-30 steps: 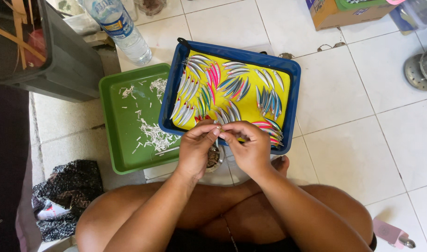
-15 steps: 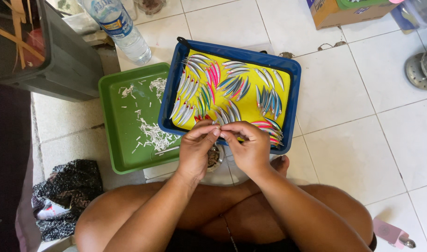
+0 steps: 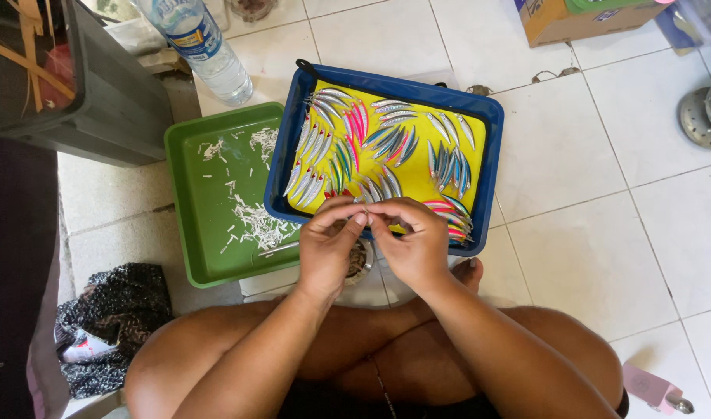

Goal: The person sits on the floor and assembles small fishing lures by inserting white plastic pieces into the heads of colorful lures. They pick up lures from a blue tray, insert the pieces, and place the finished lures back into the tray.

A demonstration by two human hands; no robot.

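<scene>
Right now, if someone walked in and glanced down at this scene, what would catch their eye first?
Probably the blue tray with its bright yellow liner, covered in rows of small shiny fish-shaped lures in silver, pink and blue. At its near edge, the left hand and right hand meet, pinching something too small to make out. Left of it sits a green tray strewn with white scraps.

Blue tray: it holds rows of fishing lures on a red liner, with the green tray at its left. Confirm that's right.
Not quite. The head view shows the blue tray with lures on a yellow liner, not red. The green tray is at its left.
</scene>
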